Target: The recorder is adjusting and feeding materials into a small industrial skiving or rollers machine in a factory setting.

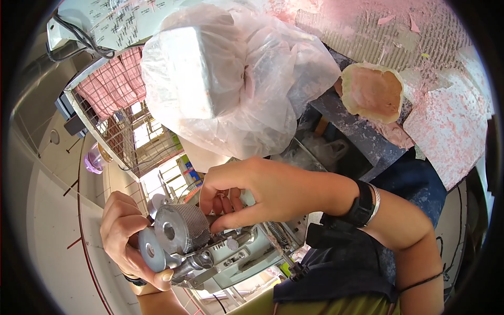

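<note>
My left hand (123, 231) wraps round the outer side of a smooth metal disc (151, 251) with a hole in its centre, its thumb at the lower edge. Beside the disc sits a metal roller (181, 228) with a rough, knurled surface. Both belong to a pale green machine (236, 262) with a spring and metal rods. My right hand (247, 197) reaches across to the roller's right side. Its fingers are curled and the thumb is bent in close to the roller; what they hold, if anything, is hidden.
A cloudy plastic bag (236, 79) covers a bulky part just beyond my hands. A wire basket (115, 100) with pink material stands at the left. A crusted shallow tray (373, 92) and pink-dusted boards (446, 126) lie at the right. Black cables (79, 34) hang at the far left.
</note>
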A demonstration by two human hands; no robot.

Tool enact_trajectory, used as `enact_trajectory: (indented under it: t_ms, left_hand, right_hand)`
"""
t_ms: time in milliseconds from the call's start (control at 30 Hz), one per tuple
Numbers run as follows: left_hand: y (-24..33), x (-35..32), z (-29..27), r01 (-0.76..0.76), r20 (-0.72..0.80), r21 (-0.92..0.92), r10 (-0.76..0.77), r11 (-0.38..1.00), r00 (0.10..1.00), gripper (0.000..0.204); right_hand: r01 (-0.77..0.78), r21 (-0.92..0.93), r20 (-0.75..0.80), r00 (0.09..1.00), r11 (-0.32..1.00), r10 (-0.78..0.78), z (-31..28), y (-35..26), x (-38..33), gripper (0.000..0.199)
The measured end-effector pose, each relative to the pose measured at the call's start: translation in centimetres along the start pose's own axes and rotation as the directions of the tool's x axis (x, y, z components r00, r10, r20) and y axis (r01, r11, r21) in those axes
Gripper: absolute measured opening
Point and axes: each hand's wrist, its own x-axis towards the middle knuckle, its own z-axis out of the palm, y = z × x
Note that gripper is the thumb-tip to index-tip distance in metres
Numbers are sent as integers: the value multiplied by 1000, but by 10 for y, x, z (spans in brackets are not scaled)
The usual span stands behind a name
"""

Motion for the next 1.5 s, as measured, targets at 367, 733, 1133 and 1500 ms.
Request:
enact_trajectory:
  t_ms: [367,733,1133,1500]
  left_hand:
    - [-4,0,-1,-14,4,-18,14,1000,1000,76]
    - [0,-5,5,40,-54,11,-40,999,998,82]
    - [0,-6,7,69,-82,-1,-69,998,994,83]
    - [-2,3,-28,-44,204,68,29,997,979,89]
  right_hand:
    - [40,-204,-91,994,978,-60,14,9,-19,24]
    - [-23,-230,-227,973,973,-31,18,1,-25,16]
    - [238,-593,-69,937,769,-343,23,-2,-29,16]
    - [51,-328,-259,955,943,-142,23,-3,-32,12]
